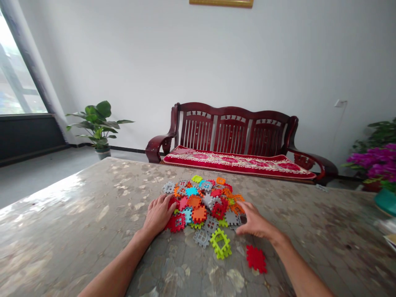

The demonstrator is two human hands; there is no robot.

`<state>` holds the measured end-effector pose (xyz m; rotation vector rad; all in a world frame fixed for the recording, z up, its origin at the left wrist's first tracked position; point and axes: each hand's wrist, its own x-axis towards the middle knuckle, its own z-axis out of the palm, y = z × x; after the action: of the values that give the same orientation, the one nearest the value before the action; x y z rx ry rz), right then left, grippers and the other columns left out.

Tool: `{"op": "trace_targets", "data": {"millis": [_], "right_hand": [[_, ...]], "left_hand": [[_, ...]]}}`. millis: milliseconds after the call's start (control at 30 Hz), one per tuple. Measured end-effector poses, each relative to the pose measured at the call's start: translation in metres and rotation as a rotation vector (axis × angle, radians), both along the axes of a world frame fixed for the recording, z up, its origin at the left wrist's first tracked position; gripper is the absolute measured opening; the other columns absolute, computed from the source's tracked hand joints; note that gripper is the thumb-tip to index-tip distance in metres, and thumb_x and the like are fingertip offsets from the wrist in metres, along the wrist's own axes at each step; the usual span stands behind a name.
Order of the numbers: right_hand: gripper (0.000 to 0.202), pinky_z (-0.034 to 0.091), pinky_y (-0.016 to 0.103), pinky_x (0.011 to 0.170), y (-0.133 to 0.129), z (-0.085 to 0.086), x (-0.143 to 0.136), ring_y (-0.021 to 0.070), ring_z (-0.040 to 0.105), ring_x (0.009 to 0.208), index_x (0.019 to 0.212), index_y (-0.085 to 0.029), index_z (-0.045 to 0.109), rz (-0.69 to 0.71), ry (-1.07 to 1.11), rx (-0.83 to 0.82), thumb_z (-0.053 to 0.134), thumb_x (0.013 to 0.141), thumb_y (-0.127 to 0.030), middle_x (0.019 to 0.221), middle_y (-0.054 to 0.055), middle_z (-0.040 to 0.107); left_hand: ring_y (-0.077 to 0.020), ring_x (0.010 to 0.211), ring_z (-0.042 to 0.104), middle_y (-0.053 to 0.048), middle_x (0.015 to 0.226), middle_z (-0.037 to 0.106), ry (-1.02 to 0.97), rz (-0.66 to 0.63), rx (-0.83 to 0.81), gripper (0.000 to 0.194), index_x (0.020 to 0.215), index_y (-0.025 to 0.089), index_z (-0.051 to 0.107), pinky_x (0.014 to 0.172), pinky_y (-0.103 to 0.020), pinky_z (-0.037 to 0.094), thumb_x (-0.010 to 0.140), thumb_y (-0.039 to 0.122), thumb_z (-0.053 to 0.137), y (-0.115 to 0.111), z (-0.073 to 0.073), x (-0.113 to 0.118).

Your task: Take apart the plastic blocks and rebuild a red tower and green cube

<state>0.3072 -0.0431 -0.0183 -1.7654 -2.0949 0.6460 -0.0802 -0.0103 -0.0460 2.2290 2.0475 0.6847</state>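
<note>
A heap of interlocking plastic tiles [194, 202] in red, orange, grey, blue and lime green lies on the patterned table [102, 235]. Against the heap's left side rests my left hand [160, 212], its fingers stretched out beside a red window tile [177, 222]. My right hand [254, 220] is at the right side, thumb and fingers spread around the edge by a grey tile [232, 218] and orange tiles [236, 204]. Toward me lie a lime green tile with a large opening [220, 243] and a separate solid red tile [256, 258].
Behind the table stands a dark red wooden bench [232, 123] with a red patterned cushion [238, 163]. A potted plant [100, 123] is at the left. Purple flowers [375, 161] in a teal pot [386, 201] stand at the right. A small grey piece [322, 188] lies near the far edge.
</note>
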Motion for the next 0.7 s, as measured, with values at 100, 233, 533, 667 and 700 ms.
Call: {"op": "trace_targets", "data": {"millis": [100, 233, 533, 667, 700], "right_hand": [[0.123, 0.024, 0.044, 0.116, -0.005, 0.005, -0.009, 0.0354, 0.026, 0.143, 0.153, -0.018, 0.03, 0.042, -0.131, -0.024, 0.086, 0.046, -0.039, 0.158, 0.015, 0.028], [0.096, 0.032, 0.042, 0.111, -0.009, 0.012, -0.018, 0.0334, 0.04, 0.134, 0.144, -0.021, 0.047, 0.032, -0.224, 0.047, 0.08, 0.058, -0.045, 0.15, 0.013, 0.041], [0.053, 0.039, 0.04, 0.107, -0.019, 0.003, -0.016, 0.0281, 0.051, 0.122, 0.128, -0.02, 0.062, 0.097, -0.217, 0.327, 0.068, 0.079, -0.039, 0.131, 0.01, 0.06], [0.037, 0.043, 0.039, 0.104, -0.016, -0.006, -0.009, 0.0248, 0.057, 0.117, 0.124, -0.02, 0.064, 0.079, -0.162, 0.426, 0.051, 0.092, -0.035, 0.124, 0.009, 0.066], [0.035, 0.045, 0.038, 0.102, -0.014, -0.009, -0.008, 0.024, 0.058, 0.115, 0.123, -0.021, 0.065, 0.07, -0.149, 0.444, 0.047, 0.094, -0.033, 0.122, 0.009, 0.067]], "left_hand": [[-0.028, 0.13, 0.049, -0.012, 0.139, 0.057, 0.03, 0.006, -0.015, 0.047, 0.134, 0.021, 0.056, 0.111, -0.047, 0.031, 0.096, 0.044, 0.041, -0.001, 0.002, 0.001], [-0.0276, 0.131, 0.05, -0.012, 0.139, 0.057, 0.039, 0.006, -0.011, 0.047, 0.134, 0.022, 0.056, 0.111, -0.047, 0.031, 0.096, 0.045, 0.041, -0.002, 0.003, 0.001], [-0.0273, 0.131, 0.049, -0.011, 0.138, 0.058, 0.025, -0.005, -0.002, 0.046, 0.133, 0.022, 0.057, 0.111, -0.046, 0.032, 0.097, 0.044, 0.04, -0.002, 0.001, 0.0], [-0.0278, 0.13, 0.05, -0.012, 0.137, 0.058, 0.024, -0.005, 0.008, 0.046, 0.133, 0.022, 0.057, 0.111, -0.047, 0.032, 0.096, 0.043, 0.04, -0.002, 0.002, 0.0], [-0.0278, 0.13, 0.05, -0.012, 0.137, 0.058, 0.026, -0.004, 0.008, 0.046, 0.133, 0.021, 0.057, 0.111, -0.047, 0.032, 0.096, 0.043, 0.04, -0.003, 0.002, 0.0]]}}
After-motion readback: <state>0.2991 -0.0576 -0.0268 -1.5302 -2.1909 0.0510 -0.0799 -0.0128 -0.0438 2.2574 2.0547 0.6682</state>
